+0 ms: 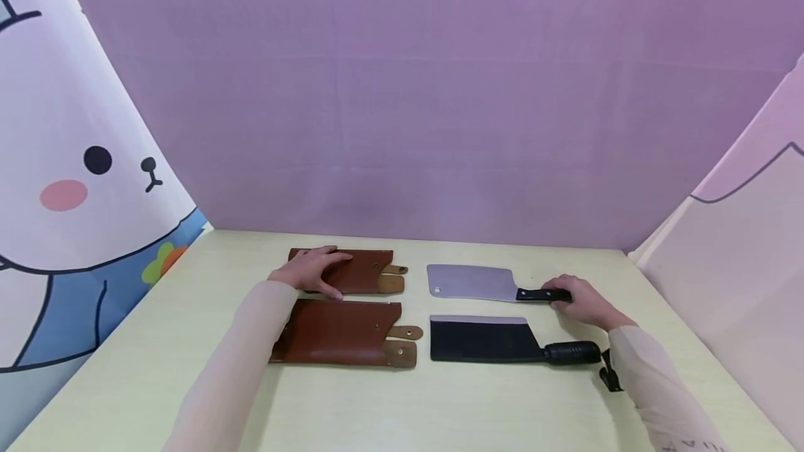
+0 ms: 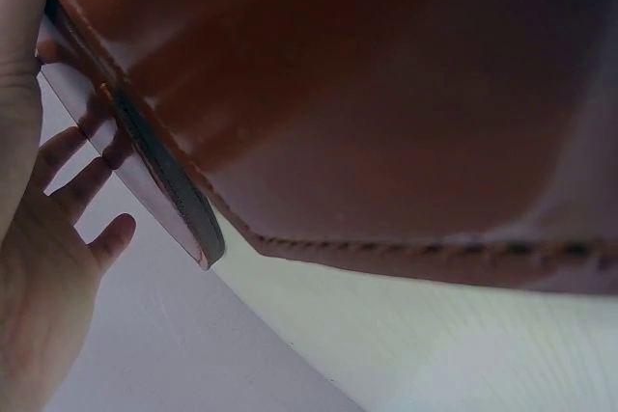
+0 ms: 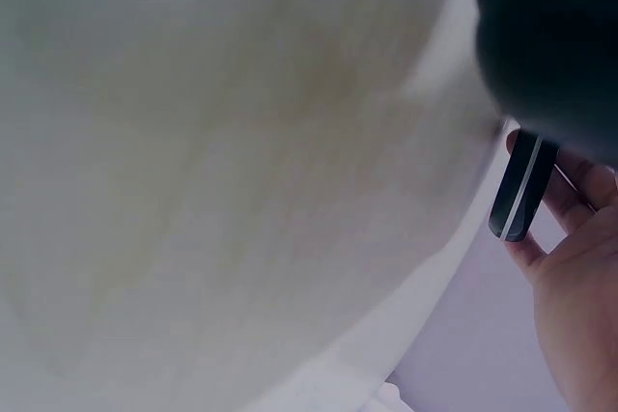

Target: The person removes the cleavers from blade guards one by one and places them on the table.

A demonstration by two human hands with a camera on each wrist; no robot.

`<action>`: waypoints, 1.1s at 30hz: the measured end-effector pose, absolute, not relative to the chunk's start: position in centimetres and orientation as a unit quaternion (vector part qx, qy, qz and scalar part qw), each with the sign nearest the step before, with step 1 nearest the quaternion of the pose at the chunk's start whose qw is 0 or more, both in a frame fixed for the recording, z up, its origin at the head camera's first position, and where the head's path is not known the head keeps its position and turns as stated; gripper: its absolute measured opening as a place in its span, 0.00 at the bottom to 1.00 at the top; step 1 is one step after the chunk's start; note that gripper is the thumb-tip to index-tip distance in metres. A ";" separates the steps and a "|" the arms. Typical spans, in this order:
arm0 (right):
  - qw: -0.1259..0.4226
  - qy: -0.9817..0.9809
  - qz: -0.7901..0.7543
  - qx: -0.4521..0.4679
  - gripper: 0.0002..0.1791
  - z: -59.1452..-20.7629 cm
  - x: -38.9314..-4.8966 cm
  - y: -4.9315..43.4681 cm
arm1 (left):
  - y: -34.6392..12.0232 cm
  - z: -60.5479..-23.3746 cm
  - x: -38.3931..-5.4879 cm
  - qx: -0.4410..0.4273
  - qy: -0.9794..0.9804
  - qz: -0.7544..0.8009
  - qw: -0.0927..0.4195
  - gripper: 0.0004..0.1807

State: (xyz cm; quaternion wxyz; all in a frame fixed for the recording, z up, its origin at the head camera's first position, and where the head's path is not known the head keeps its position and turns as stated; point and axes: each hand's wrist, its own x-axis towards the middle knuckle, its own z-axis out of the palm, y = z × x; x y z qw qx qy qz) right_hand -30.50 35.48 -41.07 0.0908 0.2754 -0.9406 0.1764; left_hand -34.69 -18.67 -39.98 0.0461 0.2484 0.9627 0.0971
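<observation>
At the back left of the table, my left hand (image 1: pixel 309 270) rests over a brown leather knife sheath (image 1: pixel 361 270), thumb spread apart from the fingers. The left wrist view shows these fingers (image 2: pixel 72 166) reaching to the sheath, barely bent. My right hand (image 1: pixel 584 300) pinches the black riveted handle (image 1: pixel 534 295) of a silver cleaver (image 1: pixel 472 281) that lies flat, blade to the left. Thumb and fingers stand on either side of this handle (image 3: pixel 524 185) in the right wrist view. Under the left forearm lies the nearer sheath (image 1: pixel 342 333), partly hidden.
A second cleaver (image 1: pixel 484 340), black-bladed with a bright edge and a ribbed black handle (image 1: pixel 573 353), lies in front of the silver one. Snap straps (image 1: pixel 405 332) stick out from the sheaths. A purple cloth wall (image 1: pixel 414 124) rises behind the pale table (image 1: pixel 477 410).
</observation>
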 end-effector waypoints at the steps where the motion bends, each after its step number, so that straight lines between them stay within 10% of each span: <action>1: 0.092 -0.940 0.175 0.277 0.15 -41.1 -30.5 35.5 | -18.7 -40.0 -34.7 0.248 0.963 0.096 0.046 0.50; 33: 0.070 -0.945 0.189 0.257 0.22 -40.3 -29.3 35.6 | -19.1 -38.2 -33.3 0.279 0.955 0.096 0.030 0.44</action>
